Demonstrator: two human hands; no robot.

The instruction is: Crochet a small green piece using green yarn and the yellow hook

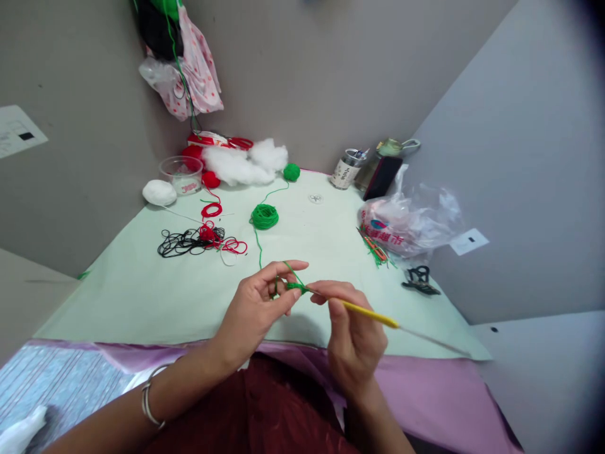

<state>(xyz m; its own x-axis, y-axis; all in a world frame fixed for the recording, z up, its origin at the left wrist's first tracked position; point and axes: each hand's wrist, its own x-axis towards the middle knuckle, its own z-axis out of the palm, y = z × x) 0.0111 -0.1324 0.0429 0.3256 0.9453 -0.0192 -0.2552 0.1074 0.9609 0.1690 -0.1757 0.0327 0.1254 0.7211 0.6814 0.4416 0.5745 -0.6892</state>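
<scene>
My left hand (258, 304) pinches a small piece of green crochet work (297, 287) between thumb and fingers, with green yarn looped over the raised index finger. In my right hand (355, 334) is a crochet hook (371, 313) with a yellow handle, held like a pen. Its tip meets the green work at my left fingertips. A strand runs from the left hand up to a wound ball of green yarn (265, 216) on the table. Behind that lies a smaller green ball (292, 172). My fingers hide part of the crochet piece.
Tangled black cord (182, 243) and red yarn (211, 209) lie at left, near a white yarn ball (159, 192) and a clear tub (182, 176). White stuffing (241, 165) sits behind. At right are a pen can (346, 169), phone (384, 178), plastic bag (411, 221) and hair clip (420, 280).
</scene>
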